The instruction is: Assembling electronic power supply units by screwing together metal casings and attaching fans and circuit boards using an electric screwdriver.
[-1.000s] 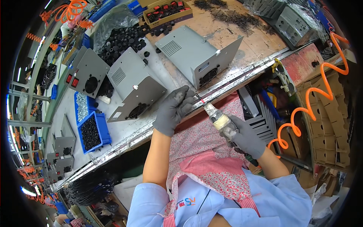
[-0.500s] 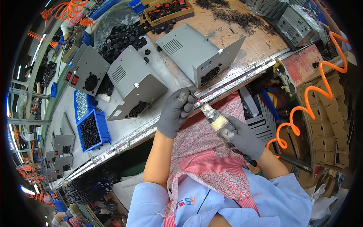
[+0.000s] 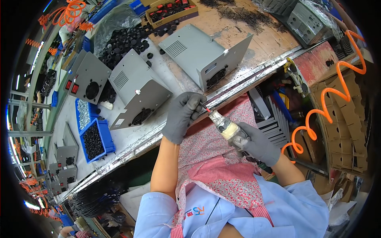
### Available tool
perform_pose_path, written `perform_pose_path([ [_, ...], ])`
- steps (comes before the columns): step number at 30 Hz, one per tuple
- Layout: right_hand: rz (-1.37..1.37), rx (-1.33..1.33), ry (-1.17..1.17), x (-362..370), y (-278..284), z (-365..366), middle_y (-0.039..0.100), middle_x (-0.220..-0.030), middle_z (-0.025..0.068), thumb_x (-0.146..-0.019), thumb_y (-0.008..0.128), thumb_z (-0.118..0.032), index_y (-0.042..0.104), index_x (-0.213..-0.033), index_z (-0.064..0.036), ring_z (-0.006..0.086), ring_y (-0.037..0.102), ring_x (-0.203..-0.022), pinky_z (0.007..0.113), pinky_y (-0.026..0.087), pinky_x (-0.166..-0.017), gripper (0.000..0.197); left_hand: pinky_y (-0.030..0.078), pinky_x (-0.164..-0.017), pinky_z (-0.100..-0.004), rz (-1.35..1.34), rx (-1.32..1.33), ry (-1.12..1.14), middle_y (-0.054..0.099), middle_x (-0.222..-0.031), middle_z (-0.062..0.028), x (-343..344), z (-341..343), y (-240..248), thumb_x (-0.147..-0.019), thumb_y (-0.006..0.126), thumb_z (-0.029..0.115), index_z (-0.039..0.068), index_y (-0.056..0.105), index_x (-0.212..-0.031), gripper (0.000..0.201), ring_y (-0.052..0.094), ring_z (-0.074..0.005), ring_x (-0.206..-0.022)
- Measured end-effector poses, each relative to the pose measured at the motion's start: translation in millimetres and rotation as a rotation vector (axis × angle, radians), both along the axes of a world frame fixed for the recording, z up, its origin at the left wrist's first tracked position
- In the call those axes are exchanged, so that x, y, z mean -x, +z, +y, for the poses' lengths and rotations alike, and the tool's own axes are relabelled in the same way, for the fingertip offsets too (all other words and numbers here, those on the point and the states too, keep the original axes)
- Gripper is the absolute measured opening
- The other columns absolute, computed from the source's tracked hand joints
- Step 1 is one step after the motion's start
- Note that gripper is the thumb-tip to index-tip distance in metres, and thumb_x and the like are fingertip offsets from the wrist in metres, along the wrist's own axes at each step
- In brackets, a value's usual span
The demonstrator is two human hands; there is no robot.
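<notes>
My right hand [image 3: 260, 146], in a grey glove, is wrapped round a taped power screwdriver [image 3: 227, 128] with a red-collared bit pointing up and left. At the bit's tip, the fingers of my gloved left hand [image 3: 180, 119] are pinched together. Something small and dark is at the fingertips, too small to name. Beyond my hands, a grey metal housing [image 3: 194, 49] with a vent and a round fan opening lies near the bench edge. Another grey housing [image 3: 137, 79] sits to its left, close to my left hand. Neither hand touches them.
Blue bins hold black screws [image 3: 93, 142] and silver screws [image 3: 83, 114]. Black round caps [image 3: 123, 43] are heaped behind the housings, by a carton [image 3: 174, 18] of red-black switches. An orange coiled hose [image 3: 327, 103] hangs at right. A metal-edged bench rim [image 3: 139, 148] runs before me.
My hands stay together at the bit's tip, with the left fingers shifted slightly. The whole bench scene has slid a little left in view.
</notes>
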State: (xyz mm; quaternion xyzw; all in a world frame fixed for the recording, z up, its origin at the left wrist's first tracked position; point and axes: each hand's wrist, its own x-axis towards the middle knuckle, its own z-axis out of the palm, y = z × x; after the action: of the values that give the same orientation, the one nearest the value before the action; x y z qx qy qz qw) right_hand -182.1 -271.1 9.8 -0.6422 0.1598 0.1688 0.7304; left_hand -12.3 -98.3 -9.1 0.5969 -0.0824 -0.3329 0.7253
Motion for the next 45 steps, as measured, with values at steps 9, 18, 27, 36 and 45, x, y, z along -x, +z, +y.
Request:
perform_pose_path([
  [9, -0.012, 0.014, -0.193, 5.8, -8.3, -19.8, 0.058, -0.086, 0.0036, -0.089, 0.055, -0.026, 0.044, -0.129, -0.0018, 0.0067, 0.054, -0.059, 0.022, 0.045, -0.052, 0.048, 0.029, -0.041, -0.017, 0.031, 0.054, -0.046, 0.049, -0.066, 0.0029, -16.4, -2.4, -13.0, -0.083, 0.068, 0.037, -0.002, 0.058, -0.106, 0.046, 0.037, -0.0031, -0.047],
  [18, 0.049, 0.077, -0.296, -8.6, -23.9, -43.4, 0.06, -0.082, 0.0045, -0.09, 0.055, -0.025, 0.049, -0.122, -0.0026, 0.008, 0.054, -0.055, 0.022, 0.044, -0.048, 0.04, 0.046, -0.064, -0.0272, -0.607, -0.409, -0.055, 0.062, -0.075, -0.0056, -39.9, -41.5, -16.1, -0.073, 0.076, 0.029, 0.002, 0.061, -0.106, 0.045, 0.054, -0.0131, -0.063],
  [27, 0.069, 0.115, -0.194, -23.9, -17.9, -61.8, 0.059, -0.082, 0.0047, -0.092, 0.053, -0.028, 0.049, -0.12, -0.002, 0.0075, 0.054, -0.057, 0.022, 0.046, -0.05, 0.038, 0.047, -0.068, -0.0301, -0.583, -0.429, -0.16, 0.066, -0.074, -0.0099, -59.4, -43.0, -37.1, -0.067, 0.079, 0.024, 0.001, 0.067, -0.087, 0.032, 0.06, -0.0164, -0.069],
  [36, 0.102, 0.095, -0.207, -26.6, -12.3, -61.0, 0.06, -0.084, 0.0063, -0.091, 0.056, -0.033, 0.049, -0.121, -0.0031, 0.0092, 0.056, -0.06, 0.024, 0.046, -0.05, 0.043, 0.048, -0.071, -0.0291, -0.446, -0.357, -0.13, 0.068, -0.083, -0.0079, -52.2, -44.2, -19.3, -0.068, 0.077, 0.018, 0.001, 0.066, -0.098, 0.036, 0.061, -0.0146, -0.074],
  [45, 0.07, 0.125, -0.242, -11.8, -17.9, -49.4, 0.058, -0.083, 0.0041, -0.089, 0.055, -0.025, 0.046, -0.124, -0.0024, 0.0068, 0.054, -0.06, 0.022, 0.046, -0.05, 0.043, 0.048, -0.074, -0.0304, -0.486, -0.393, -0.157, 0.069, -0.088, -0.0105, -50.3, -42.6, -22.1, -0.069, 0.076, 0.022, 0.004, 0.066, -0.107, 0.043, 0.063, -0.0174, -0.077],
])
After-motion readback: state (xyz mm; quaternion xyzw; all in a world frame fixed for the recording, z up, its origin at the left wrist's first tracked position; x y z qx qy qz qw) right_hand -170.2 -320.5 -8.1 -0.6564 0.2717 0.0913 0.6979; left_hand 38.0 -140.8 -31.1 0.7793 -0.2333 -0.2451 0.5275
